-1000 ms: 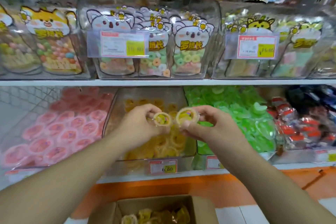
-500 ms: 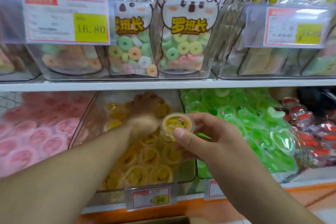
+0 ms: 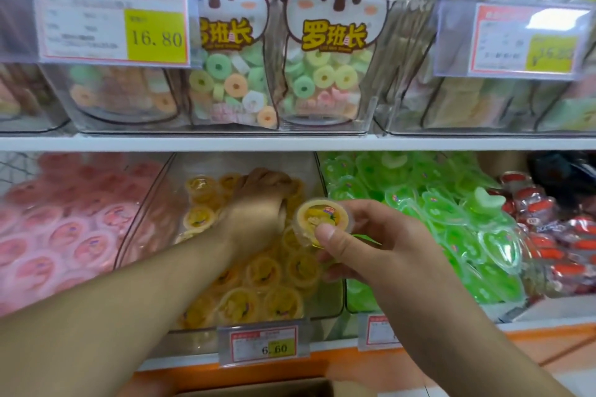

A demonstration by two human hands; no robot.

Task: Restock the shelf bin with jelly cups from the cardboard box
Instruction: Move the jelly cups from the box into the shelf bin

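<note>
Your right hand (image 3: pixel 383 245) is pinching a yellow jelly cup (image 3: pixel 322 219) by its rim, thumb on the near edge, lid facing you, right at the front of the clear shelf bin (image 3: pixel 154 203). Your left hand (image 3: pixel 261 200) is reaching deep into that bin, down among the yellow cups (image 3: pixel 261 287) piled there; can't tell if it's got hold of anything. Pink cups (image 3: pixel 64 235) fill the bin on the left, green heart-shaped jellies (image 3: pixel 451 219) the one on the right. A corner of the cardboard box (image 3: pixel 274 388) peeks in at the bottom.
</note>
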